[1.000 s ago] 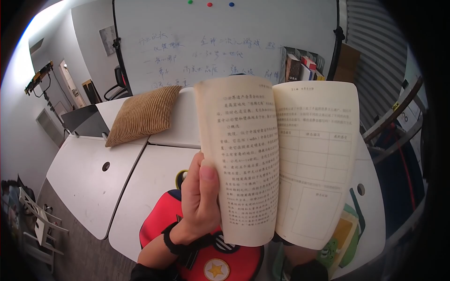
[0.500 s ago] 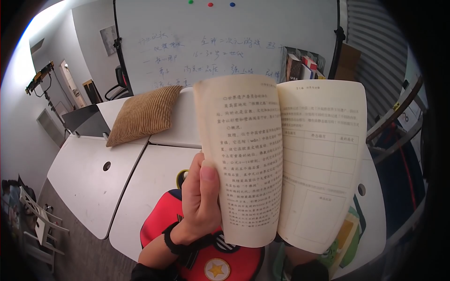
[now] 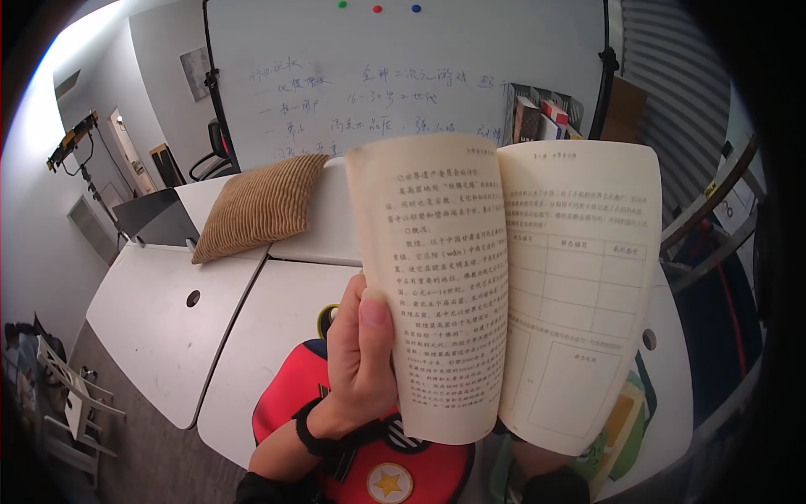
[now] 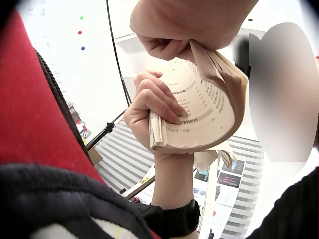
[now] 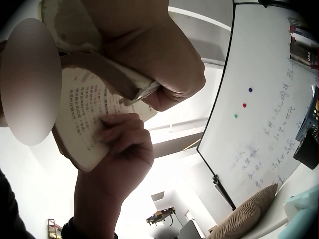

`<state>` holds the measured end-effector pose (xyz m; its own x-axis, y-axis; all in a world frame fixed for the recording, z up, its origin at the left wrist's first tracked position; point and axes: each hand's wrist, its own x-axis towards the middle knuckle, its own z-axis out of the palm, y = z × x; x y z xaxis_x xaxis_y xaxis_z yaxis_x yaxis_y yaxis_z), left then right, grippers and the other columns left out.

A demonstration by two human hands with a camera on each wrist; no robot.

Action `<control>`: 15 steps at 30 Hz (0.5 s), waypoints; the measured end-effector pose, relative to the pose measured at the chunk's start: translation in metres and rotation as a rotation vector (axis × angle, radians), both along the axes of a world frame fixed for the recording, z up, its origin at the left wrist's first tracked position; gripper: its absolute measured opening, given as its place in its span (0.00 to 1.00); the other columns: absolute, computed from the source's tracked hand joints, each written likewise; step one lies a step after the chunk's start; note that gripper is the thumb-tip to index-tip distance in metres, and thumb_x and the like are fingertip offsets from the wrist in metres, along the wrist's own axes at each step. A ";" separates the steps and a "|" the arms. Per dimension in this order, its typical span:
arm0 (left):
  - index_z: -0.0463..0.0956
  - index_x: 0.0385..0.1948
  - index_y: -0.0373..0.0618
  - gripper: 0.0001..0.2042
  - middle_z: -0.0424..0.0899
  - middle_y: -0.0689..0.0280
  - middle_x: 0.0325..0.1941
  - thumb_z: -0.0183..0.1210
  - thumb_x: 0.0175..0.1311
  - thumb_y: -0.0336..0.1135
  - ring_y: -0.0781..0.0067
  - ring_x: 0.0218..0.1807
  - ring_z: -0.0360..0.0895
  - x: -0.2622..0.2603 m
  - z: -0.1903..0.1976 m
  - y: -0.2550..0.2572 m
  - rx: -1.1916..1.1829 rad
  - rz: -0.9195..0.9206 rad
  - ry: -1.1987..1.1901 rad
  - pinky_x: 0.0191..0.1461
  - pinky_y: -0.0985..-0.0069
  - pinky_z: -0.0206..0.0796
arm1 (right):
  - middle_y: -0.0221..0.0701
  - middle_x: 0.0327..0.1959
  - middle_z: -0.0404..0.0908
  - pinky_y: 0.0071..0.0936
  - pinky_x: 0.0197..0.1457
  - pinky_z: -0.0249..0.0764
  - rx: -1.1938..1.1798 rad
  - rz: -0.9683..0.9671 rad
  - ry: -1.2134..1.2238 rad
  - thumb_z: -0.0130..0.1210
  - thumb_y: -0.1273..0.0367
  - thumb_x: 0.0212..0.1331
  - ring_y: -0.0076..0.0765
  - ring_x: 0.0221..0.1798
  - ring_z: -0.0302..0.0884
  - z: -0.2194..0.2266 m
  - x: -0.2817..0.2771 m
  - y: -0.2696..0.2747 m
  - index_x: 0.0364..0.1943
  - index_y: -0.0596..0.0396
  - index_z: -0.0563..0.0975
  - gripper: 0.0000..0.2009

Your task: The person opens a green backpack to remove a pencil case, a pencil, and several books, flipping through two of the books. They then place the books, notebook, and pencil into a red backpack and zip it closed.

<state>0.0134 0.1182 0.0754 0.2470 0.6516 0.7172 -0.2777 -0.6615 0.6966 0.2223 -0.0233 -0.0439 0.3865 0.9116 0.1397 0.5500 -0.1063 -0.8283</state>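
Note:
An open book (image 3: pixel 437 294) stands upright in the head view, printed text on its left page and table boxes on its right. My left hand (image 3: pixel 361 361) grips the left edge, thumb on the page. Behind the right page my right hand is mostly hidden; only its wrist shows below. From underneath, the left wrist view has the right hand (image 4: pixel 152 107) curled round one side of the bent book (image 4: pixel 199 119), with the left hand (image 4: pixel 194 25) at the other side. In the right wrist view, the left hand's (image 5: pixel 127 144) fingers lie against the book's underside.
A red bag (image 3: pixel 290 382) with a star badge lies below the book. A brown corduroy cushion (image 3: pixel 260 206) rests on the white tables (image 3: pixel 176 328). Behind stands a whiteboard (image 3: pixel 403 42) with handwriting; a green and yellow item (image 3: pixel 625 428) is at the lower right.
The book's right page has shifted slightly to the right and the book is spread a little wider. My left hand has stayed almost still on the left edge.

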 end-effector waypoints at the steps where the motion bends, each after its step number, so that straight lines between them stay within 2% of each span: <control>1: 0.69 0.49 0.38 0.20 0.72 0.69 0.41 0.32 0.82 0.45 0.85 0.41 0.68 0.001 0.001 0.000 -0.002 -0.001 -0.004 0.47 0.84 0.62 | 0.43 0.51 0.81 0.36 0.56 0.73 0.011 -0.001 0.004 0.57 0.53 0.63 0.45 0.55 0.77 0.001 0.000 0.001 0.56 0.56 0.75 0.24; 15: 0.68 0.52 0.38 0.21 0.75 0.67 0.42 0.33 0.82 0.46 0.85 0.41 0.72 -0.002 0.002 -0.002 -0.027 -0.004 0.014 0.46 0.84 0.65 | 0.41 0.49 0.81 0.34 0.56 0.72 0.207 0.000 0.079 0.56 0.54 0.65 0.41 0.54 0.76 0.030 -0.009 0.039 0.54 0.58 0.75 0.23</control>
<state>0.0111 0.1164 0.0769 0.2595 0.6696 0.6959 -0.2707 -0.6412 0.7180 0.2135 0.0161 -0.0136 0.4038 0.8666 0.2933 0.4824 0.0708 -0.8731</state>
